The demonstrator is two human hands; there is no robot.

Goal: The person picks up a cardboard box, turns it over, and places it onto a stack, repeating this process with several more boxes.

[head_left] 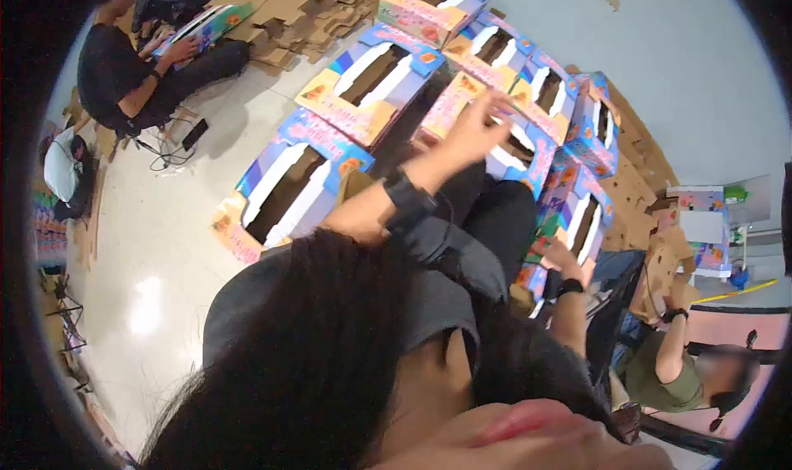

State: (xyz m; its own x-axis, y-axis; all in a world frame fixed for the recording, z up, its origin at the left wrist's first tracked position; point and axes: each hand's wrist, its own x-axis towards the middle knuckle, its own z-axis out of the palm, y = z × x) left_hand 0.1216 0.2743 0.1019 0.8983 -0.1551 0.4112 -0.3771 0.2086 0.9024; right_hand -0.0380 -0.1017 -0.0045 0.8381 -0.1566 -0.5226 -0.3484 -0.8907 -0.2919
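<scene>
Raised over a patterned box (535, 146) with a long opening, my left hand (478, 132) has bent fingers with a gap between them, and nothing clear shows in it. A black band is on that wrist. Lower right, my right hand (563, 259) grips the near edge of another colourful box (569, 193); its fingertips are partly hidden. A black watch is on that wrist. Two larger boxes, one at the left (330, 140) and one above it (404, 49), have white-edged openings showing brown inside.
More patterned boxes (433, 0) stand farther up. Flat brown cardboard (289, 16) lies on the pale floor (165, 247). A seated person (115, 74) holds a box at upper left. Another person (672, 367) is at lower right, beside cardboard pieces (664, 264).
</scene>
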